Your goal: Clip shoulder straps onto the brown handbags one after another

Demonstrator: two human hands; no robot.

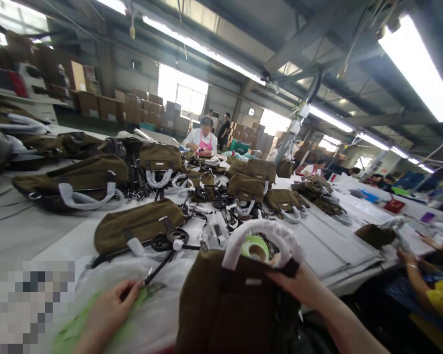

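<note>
An olive-brown bag (221, 305) stands upright in front of me, its handle (266, 236) wrapped in white foam. My right hand (299, 285) grips the bag at the base of that handle, fingers closed. A roll of green tape (255, 247) shows through the handle loop. My left hand (112, 309) rests on a clear plastic sheet with green print (107, 295), fingers curled on it beside a black strap (158, 268).
Many similar brown bags (136, 228) with wrapped handles and loose black straps cover the long white table (328, 241). A person in a pink apron (203, 140) works at the far end. Another worker's hands (409, 255) handle a bag at right. Cardboard boxes (133, 105) line the back wall.
</note>
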